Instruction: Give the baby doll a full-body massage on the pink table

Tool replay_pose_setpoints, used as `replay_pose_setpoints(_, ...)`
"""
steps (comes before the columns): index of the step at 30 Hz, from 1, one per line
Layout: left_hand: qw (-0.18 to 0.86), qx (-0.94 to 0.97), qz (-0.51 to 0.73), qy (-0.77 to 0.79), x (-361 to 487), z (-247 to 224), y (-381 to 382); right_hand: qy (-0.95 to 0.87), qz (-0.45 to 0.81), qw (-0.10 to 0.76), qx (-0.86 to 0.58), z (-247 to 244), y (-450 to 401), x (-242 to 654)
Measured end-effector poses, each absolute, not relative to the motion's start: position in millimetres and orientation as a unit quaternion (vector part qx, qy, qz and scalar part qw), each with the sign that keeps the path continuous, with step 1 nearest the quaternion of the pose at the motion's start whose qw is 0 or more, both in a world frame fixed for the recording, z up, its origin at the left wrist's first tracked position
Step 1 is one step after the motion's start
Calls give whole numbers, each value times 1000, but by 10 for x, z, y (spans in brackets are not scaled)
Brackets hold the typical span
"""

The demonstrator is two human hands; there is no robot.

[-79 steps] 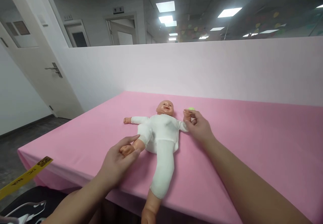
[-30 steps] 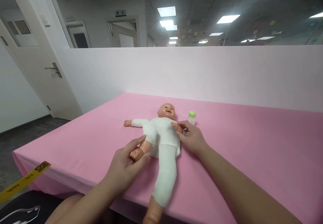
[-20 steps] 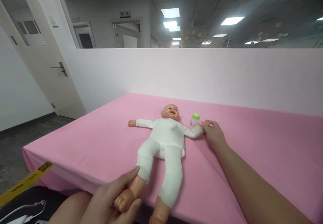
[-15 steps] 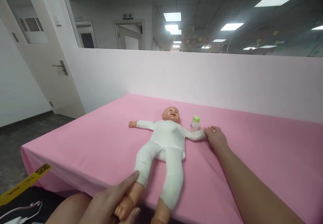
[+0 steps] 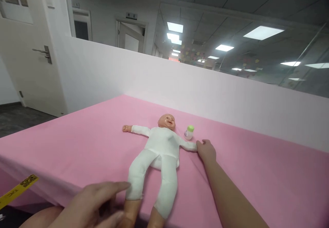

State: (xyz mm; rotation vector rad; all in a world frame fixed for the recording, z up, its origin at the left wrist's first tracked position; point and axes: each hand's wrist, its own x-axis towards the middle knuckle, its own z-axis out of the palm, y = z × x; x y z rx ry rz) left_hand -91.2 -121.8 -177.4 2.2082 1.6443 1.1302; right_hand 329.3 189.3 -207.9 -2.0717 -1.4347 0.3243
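A baby doll [image 5: 164, 145] in a white cloth suit lies on its back on a pink-covered table [image 5: 95, 145], arms spread and legs towards me. My right hand [image 5: 207, 151] is closed around the doll's hand at the right, which my fingers hide. Beside the doll's lower leg at the left is my left hand [image 5: 95, 200], index finger stretched out to the white trouser leg and thumb apart near the foot. Part of that foot lies beyond the lower picture edge. A small bottle with a green cap [image 5: 189, 132] stands by the doll's head and arm.
Behind the table runs a low white wall [image 5: 154, 73] with glass above it. A door [image 5: 38, 56] is at the left. A yellow printed strap [image 5: 19, 190] shows at the lower left, near the table's edge.
My left hand has loosened from around the doll's foot, its fingers now apart. My right hand stays at the doll's hand. The camera has tilted and turned, shifting the whole scene.
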Motion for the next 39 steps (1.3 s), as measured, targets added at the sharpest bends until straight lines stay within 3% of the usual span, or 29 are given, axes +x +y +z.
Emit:
replay_pose_setpoints(4, 173, 751, 347, 535, -845, -1345, -411, -540, 113, 291, -782, -2072, 1880, 3271)
replay_pose_setpoints(7, 167, 731, 364, 552, -798, -1205, 451, -536, 106, 293, -785, -2072, 1868, 3262)
replay_pose_setpoints(13, 146, 598, 440, 654, -1062, -1562, 1602, -524, 99, 296, -792, -2081, 1879, 3318)
replay_pose_setpoints(17, 107, 619, 368, 686, -1455, -1761, 1716, -516, 95, 299, -797, -2093, 1933, 3373)
replay_pose_setpoints(27, 242, 504, 359, 748, -1957, -1887, 1867, -470, 76, 330, -815, -1990, 1814, 3396)
replay_pose_setpoints(30, 259, 550, 312, 730, -1997, -1891, 1868, -455, 78, 340, -819, -1912, 1661, 3367)
replay_pose_setpoints(37, 189, 645, 149, 726, -1861, -1865, 1844, -490, 110, 380, -777, -1722, 754, 3031)
replay_pose_setpoints(39, 176, 641, 157, 731, -1812, -1835, 1828, -559, 151, 441, -686, -1733, 291, 2836)
